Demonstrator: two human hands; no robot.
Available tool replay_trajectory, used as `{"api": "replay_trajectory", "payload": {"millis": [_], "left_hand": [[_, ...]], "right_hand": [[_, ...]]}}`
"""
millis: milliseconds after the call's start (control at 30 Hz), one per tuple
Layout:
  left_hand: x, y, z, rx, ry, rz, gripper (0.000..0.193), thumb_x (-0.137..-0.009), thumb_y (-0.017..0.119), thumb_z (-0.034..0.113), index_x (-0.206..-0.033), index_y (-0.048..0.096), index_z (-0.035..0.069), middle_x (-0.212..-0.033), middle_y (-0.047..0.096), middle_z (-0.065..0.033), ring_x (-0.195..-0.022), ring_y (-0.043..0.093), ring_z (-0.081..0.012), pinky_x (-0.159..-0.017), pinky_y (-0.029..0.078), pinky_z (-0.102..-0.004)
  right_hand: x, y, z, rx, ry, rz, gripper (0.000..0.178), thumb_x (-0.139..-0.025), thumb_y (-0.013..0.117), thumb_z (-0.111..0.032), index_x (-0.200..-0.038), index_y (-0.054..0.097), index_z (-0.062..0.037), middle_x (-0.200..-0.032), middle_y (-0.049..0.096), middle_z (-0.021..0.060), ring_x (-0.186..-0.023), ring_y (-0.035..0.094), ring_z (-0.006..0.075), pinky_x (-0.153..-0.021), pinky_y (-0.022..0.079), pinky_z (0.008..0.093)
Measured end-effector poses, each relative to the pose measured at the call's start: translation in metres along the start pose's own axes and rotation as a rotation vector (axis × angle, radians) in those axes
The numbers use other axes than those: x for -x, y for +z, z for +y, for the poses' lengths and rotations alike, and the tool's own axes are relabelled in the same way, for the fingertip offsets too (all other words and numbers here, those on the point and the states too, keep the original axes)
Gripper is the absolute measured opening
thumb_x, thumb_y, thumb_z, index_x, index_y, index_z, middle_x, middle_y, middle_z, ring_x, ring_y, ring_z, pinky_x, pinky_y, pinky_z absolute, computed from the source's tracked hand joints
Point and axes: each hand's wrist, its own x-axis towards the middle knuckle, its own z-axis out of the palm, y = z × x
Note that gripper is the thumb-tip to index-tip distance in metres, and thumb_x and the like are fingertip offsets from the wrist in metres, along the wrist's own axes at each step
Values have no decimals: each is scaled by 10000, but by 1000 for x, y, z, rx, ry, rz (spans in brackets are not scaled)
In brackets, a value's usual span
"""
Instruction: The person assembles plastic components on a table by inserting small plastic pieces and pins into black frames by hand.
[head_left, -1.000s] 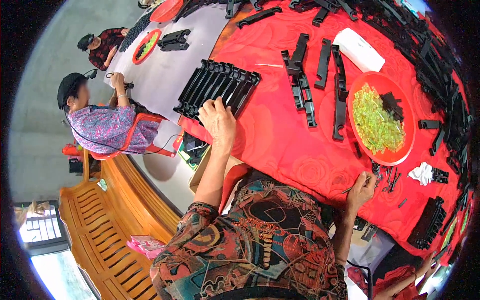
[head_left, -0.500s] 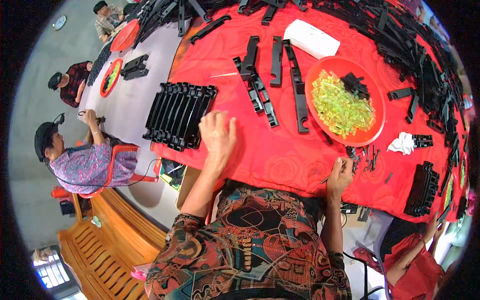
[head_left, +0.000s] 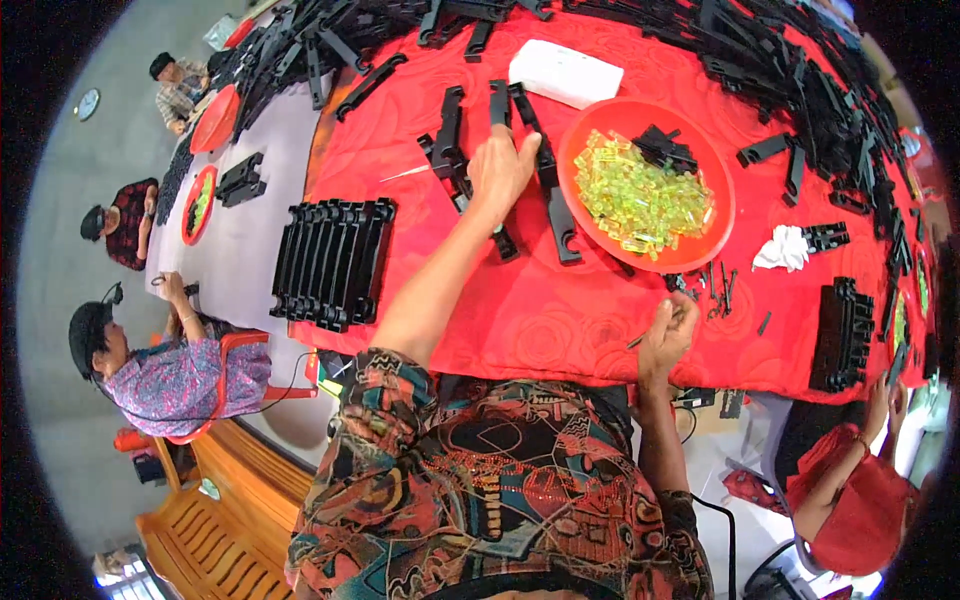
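Two hands: left hand (head_left: 503, 170), fingers spread, flat on black bar (head_left: 553, 190), long axis running 12-to-6. Right hand (head_left: 667, 335) at 4 o'clock, farther, pinching small dark pin (head_left: 636, 342).

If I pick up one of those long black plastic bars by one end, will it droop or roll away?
The long black bar under the left hand looks like moulded plastic, so it is probably stiff and fairly light. Its flat, angular shape suggests it won't roll. On the red cloth it would likely drag rather than slide freely.
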Motion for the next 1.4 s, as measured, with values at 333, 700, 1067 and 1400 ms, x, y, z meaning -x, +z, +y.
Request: {"api": "replay_trajectory", "payload": {"millis": [333,700,1067,1400], "left_hand": [[-22,15,-5,40,-117,-3,459,-691,681,316,-958,618,-51,-916,651,-261,-897,638,-386,-806,488,-433],[125,-55,-33,437,266,115,374,-816,568,47,-1170,518,-63,-1033,618,-190,-960,619,-259,-843,487,-358],[181,-37,-38,33,843,-182,468,-708,641,46,-1159,554,-45,-950,602,-142,-816,558,-272,-723,446,-376],[177,-46,-33,13,710,-146,528,-702,719,163,-1175,553,0,-1035,570,-130,-898,538,-294,-778,422,-399]], "right_hand": [[-5,4,2,228,-222,17,301,-828,580,-26,-1114,501,25,-920,566,117,-785,544,193,-720,457,317],[-2,-1,-11,247,-104,-41,343,-808,580,-14,-1136,489,29,-940,555,151,-779,532,264,-706,446,361],[-3,-1,2,146,-43,-3,375,-807,556,-12,-1175,496,32,-1040,562,168,-902,554,291,-773,456,364],[-2,-1,-18,280,-154,3,384,-787,552,18,-1169,508,38,-1103,519,182,-845,522,268,-750,460,342]]}}
